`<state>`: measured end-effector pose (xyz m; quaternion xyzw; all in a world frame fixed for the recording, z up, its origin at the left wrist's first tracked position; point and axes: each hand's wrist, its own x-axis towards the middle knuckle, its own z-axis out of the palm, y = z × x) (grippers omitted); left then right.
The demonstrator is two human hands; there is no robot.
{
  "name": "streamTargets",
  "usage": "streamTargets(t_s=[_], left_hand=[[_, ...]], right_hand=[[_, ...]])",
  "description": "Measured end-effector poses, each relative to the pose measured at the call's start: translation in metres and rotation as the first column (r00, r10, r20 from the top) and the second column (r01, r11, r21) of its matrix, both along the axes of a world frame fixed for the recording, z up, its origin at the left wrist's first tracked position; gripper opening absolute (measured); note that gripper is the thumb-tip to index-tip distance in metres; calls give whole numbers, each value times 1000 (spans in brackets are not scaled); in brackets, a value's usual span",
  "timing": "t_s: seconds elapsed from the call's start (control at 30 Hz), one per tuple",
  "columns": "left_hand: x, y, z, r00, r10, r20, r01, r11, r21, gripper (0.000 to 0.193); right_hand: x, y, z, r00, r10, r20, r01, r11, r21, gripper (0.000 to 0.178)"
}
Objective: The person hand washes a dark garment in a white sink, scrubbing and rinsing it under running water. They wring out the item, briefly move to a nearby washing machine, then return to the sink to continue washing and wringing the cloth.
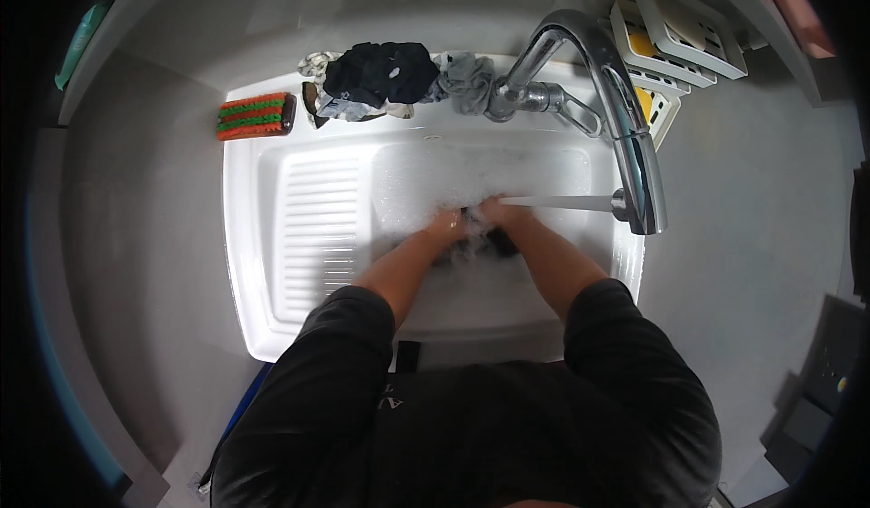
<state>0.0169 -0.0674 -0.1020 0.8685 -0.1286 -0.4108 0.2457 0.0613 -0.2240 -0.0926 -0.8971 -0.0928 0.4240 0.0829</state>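
Observation:
Both my hands are down in the sudsy water of a white laundry sink, close together near its middle. My left hand is closed on a dark wet cloth, probably a small garment. Close by on the right, my right hand grips the same cloth. Foam and splashing hide most of the fingers and much of the cloth. A stream of water runs from the chrome faucet onto my right hand.
Ribbed washboard slats fill the sink's left part. A striped orange-and-green scrub brush rests on the back left corner. Crumpled dark clothes and a grey cloth lie along the back rim. White slotted trays stand behind the faucet.

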Motion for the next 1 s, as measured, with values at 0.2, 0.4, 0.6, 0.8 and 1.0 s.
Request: streamTargets(t_s=[0.2, 0.4, 0.6, 0.8, 1.0], left_hand=[[45, 6, 44, 962, 122, -246, -96, 989, 113, 74], [7, 28, 42, 623, 691, -366, -773, 616, -154, 88], [-42, 16, 56, 877, 471, 90, -474, 881, 7, 118], [-45, 30, 56, 891, 437, -125, -431, 899, 75, 116], [-43, 24, 69, 593, 743, -310, -792, 608, -60, 92]], right_hand=[[21, -10, -4, 747, -664, -9, 597, 666, 448, 53], [22, -69, 80, 262, -909, 323, 405, 407, 819, 26], [55, -77, 126, 442, -830, 342, 278, 489, 827, 48], [-9, -34, 119, 481, -790, 381, 497, 603, 624, 68], [1, -23, 5, 682, -701, 208, 645, 711, 281, 87]])
